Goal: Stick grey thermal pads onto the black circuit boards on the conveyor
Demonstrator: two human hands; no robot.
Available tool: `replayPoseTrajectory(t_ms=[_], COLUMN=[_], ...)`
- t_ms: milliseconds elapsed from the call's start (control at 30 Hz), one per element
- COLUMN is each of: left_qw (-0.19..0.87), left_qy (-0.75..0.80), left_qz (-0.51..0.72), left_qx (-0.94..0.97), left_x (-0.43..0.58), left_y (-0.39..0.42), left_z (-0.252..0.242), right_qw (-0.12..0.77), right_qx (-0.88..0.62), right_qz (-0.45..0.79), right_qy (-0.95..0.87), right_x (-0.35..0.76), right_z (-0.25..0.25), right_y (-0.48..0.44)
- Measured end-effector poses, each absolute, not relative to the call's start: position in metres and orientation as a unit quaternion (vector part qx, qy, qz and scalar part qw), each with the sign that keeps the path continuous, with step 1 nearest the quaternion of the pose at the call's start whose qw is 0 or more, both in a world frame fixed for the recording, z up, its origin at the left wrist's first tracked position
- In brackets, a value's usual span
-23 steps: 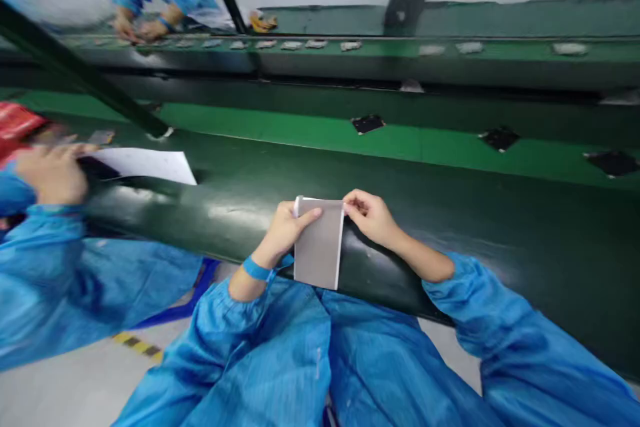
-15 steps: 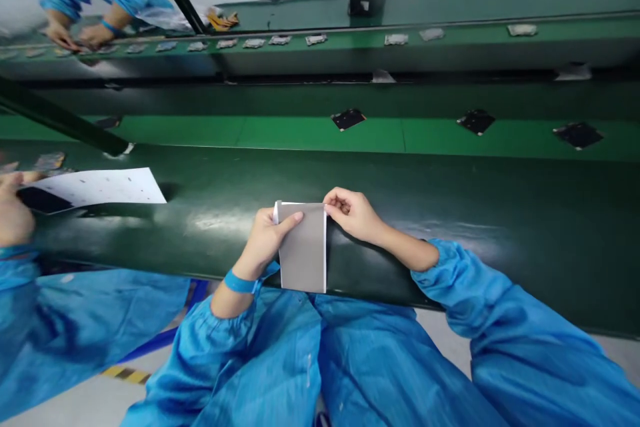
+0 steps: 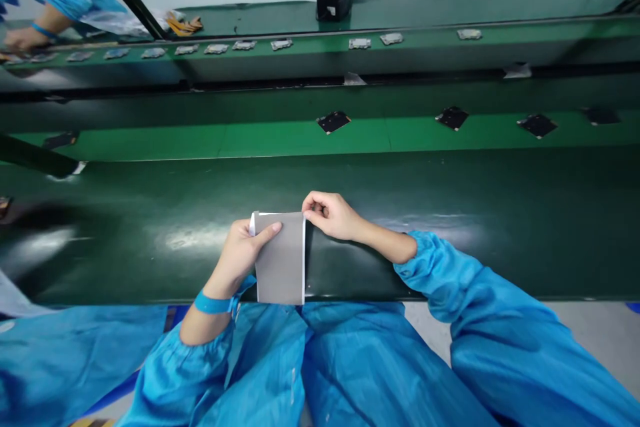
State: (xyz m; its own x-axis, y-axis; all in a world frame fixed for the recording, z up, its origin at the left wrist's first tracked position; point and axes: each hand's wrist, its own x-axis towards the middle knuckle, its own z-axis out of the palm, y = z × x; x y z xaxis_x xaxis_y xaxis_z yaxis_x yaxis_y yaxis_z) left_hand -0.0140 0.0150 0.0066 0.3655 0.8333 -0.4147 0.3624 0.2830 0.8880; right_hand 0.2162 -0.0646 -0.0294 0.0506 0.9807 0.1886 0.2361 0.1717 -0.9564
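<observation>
Grey panel (image 3: 281, 265) held at near edge of dark green surface (image 3: 550, 227); left side clasped by left hand (image 3: 241, 248), thumb laid across face. Far right corner pinched by right hand (image 3: 333, 215), fingers curled.

We are facing a glossy dark green worktop (image 3: 480, 213), a partly cut-off object (image 3: 4, 206) lying at far left | behind, we are seeing a bright green strip (image 3: 275, 140) carrying dark flat pieces (image 3: 334, 122), spaced apart | farther back, we are viewing a green ledge (image 3: 425, 42) bearing small pale pieces (image 3: 217, 49) in a row
</observation>
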Motion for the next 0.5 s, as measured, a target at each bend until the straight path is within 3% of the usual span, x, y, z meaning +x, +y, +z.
replayPoseTrajectory(t_ms=[500], left_qw=[0.624], left_qy=[0.523], left_qz=[0.253], left_qx=[0.522], left_x=[0.010], left_y=[0.018], left_z=[0.020], right_qw=[0.499], right_qx=[-0.484], right_qz=[0.471], right_qy=[-0.543], right_x=[0.208], right_z=[-0.046], right_y=[-0.059])
